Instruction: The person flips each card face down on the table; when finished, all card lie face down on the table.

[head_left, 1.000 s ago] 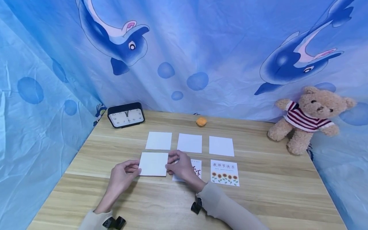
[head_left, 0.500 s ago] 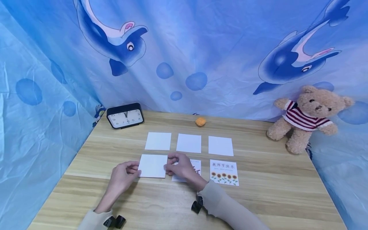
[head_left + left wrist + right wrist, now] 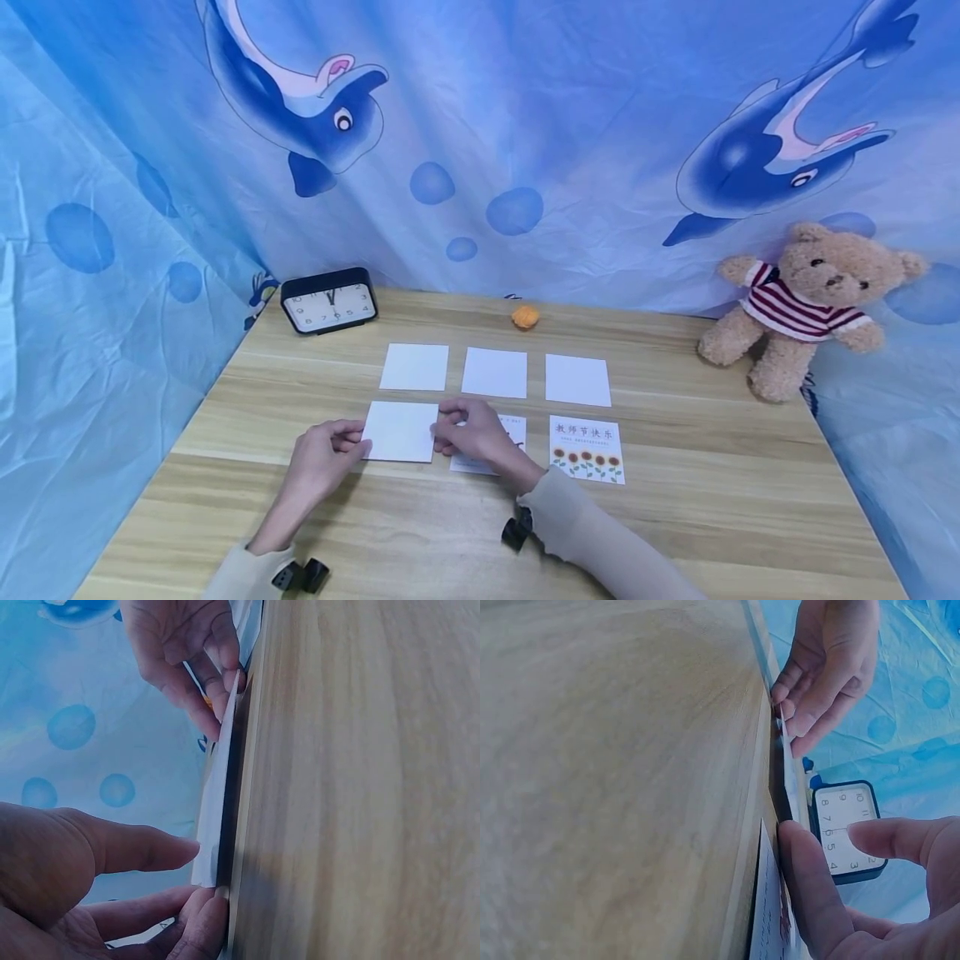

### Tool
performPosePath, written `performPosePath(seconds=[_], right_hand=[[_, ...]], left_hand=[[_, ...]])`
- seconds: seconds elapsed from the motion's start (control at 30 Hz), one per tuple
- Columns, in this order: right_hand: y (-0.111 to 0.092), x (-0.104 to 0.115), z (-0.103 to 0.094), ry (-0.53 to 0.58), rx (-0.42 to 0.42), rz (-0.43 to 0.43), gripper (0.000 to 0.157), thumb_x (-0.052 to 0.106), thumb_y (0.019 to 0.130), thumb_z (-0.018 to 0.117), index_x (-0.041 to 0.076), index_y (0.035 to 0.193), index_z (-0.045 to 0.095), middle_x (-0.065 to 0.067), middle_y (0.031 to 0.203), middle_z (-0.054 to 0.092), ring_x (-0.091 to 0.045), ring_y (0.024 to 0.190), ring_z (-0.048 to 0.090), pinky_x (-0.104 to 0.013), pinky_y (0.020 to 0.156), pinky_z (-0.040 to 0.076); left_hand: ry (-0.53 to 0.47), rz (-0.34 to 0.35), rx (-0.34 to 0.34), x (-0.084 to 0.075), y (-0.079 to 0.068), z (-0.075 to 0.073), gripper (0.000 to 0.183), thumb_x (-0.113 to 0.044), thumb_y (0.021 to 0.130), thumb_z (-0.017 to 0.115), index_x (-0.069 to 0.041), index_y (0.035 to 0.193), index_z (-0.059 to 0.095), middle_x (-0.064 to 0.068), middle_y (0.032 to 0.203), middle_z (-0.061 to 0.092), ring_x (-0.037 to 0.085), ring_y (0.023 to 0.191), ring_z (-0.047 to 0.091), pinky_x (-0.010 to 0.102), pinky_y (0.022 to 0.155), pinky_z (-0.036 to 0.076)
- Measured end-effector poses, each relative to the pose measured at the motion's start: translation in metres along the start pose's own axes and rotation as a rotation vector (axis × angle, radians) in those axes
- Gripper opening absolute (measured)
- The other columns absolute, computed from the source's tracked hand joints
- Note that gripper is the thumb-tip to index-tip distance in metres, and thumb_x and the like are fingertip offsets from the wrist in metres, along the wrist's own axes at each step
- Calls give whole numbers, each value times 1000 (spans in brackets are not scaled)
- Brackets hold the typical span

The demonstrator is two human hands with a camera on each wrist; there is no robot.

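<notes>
A blank white card (image 3: 401, 432) is held between the two hands, low and tilted slightly over the table. The left hand (image 3: 326, 458) pinches its left edge, thumb on top and fingers beneath; in the left wrist view the card (image 3: 219, 795) shows nearly edge-on. At the card's right edge, the right hand (image 3: 476, 433) holds it with thumb and fingertips. Under the right hand lies a printed card (image 3: 468, 465) with red characters, partly hidden. Another printed card (image 3: 587, 450), with sunflowers, lies to its right.
Behind the hands, three white cards lie in a row: left (image 3: 414, 367), middle (image 3: 494, 372) and right (image 3: 577, 380). A black clock (image 3: 330, 304) stands at the back left, a small orange object (image 3: 525, 317) at the back, a teddy bear (image 3: 810, 308) at the right.
The white card between the hands has come slightly down and towards the person, its far edge lower. Both hands keep their places at its edges.
</notes>
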State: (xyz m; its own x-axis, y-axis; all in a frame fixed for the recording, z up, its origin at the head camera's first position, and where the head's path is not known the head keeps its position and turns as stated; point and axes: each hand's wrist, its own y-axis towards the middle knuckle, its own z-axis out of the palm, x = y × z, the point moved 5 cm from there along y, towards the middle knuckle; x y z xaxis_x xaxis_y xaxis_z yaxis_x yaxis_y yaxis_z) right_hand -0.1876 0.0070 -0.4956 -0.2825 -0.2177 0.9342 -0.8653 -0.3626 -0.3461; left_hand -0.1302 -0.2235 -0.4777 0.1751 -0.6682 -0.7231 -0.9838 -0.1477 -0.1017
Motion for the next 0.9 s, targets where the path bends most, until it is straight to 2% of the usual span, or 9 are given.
performPosePath(seconds=[0.33,0.53,0.7,0.9], right_hand=[[-4,0,-3,-13,-1,-24,41,10,92,73,-5,129,64,-12,101,70,-26,80,78,-32,73,67],[-10,2,-11,2,2,-26,36,8,94,70,-5,128,65,-11,99,70,-26,81,78,-31,73,67],[-17,5,-21,0,-3,-38,37,9,96,69,-5,130,64,-17,104,73,-29,86,79,-33,76,67],[-26,7,-38,-5,-39,-52,41,12,98,68,-5,134,63,-19,112,73,-31,89,79,-36,80,67]], left_hand=[[31,-9,3,-2,0,-3,35,-14,92,78,5,121,72,15,103,76,18,86,71,17,67,52],[90,-1,4,-7,0,-4,42,-23,94,76,0,128,69,11,106,76,17,88,68,23,73,51],[84,39,-17,-17,2,-1,46,-28,97,75,-2,134,66,8,105,74,15,85,65,21,72,51],[3,120,-28,-32,2,8,44,-26,95,77,-2,131,68,8,102,73,14,86,68,19,71,55]])
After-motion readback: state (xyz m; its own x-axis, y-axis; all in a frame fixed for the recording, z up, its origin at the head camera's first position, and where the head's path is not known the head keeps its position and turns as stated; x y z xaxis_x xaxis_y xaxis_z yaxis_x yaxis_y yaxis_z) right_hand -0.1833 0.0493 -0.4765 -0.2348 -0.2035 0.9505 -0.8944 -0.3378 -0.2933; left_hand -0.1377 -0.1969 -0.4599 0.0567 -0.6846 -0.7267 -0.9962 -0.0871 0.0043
